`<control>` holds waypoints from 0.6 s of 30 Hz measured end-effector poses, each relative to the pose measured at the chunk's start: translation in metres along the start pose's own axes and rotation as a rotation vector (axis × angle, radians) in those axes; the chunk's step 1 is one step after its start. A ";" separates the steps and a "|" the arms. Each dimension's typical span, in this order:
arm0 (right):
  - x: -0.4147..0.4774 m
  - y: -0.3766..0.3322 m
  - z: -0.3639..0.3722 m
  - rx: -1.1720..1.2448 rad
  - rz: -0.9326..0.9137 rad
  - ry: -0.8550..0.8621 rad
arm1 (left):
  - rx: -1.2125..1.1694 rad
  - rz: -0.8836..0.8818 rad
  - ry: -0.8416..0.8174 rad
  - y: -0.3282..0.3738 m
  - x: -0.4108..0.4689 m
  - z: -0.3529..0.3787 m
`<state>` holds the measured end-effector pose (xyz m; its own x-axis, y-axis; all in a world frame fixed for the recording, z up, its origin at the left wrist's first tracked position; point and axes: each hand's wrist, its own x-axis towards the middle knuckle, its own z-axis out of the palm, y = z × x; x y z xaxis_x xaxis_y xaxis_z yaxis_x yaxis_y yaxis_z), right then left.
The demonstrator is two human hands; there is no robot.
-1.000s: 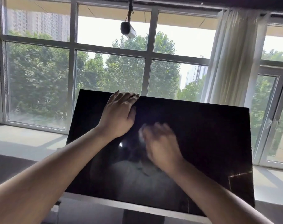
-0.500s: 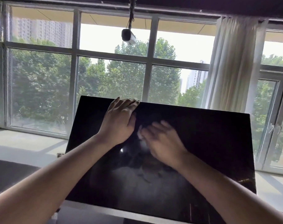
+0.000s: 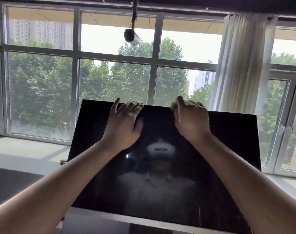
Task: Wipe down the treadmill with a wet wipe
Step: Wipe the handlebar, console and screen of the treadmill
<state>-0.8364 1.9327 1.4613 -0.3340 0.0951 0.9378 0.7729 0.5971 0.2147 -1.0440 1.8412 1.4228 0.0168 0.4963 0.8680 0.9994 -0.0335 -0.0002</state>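
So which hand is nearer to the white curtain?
Right. The right hand, at the screen's top edge, lies just left of the curtain; the left hand rests further left.

An upper-floor gym room: a treadmill screen (image 3: 211, 149) faces tall windows (image 3: 110, 78) overlooking treetops, with a security camera (image 3: 131, 36) overhead.
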 end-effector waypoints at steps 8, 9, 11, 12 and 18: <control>-0.090 -0.005 -0.017 0.055 -0.347 -0.154 | -0.019 -0.048 -0.049 0.005 0.008 -0.011; -0.085 0.010 -0.021 0.016 -0.322 -0.140 | -0.016 -0.045 -0.062 0.007 0.010 -0.012; -0.063 0.035 -0.025 -0.037 -0.141 -0.077 | -0.005 -0.025 -0.096 0.012 0.012 -0.013; -0.051 0.041 -0.025 -0.051 -0.040 -0.041 | -0.011 -0.013 -0.107 0.016 0.011 -0.012; -0.098 -0.023 -0.020 0.129 -0.096 -0.108 | -0.028 -0.025 -0.131 0.026 0.005 -0.007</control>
<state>-0.8110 1.8937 1.3703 -0.4642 0.1139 0.8784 0.6614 0.7042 0.2582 -1.0186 1.8372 1.4306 -0.0024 0.6066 0.7950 0.9984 -0.0431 0.0359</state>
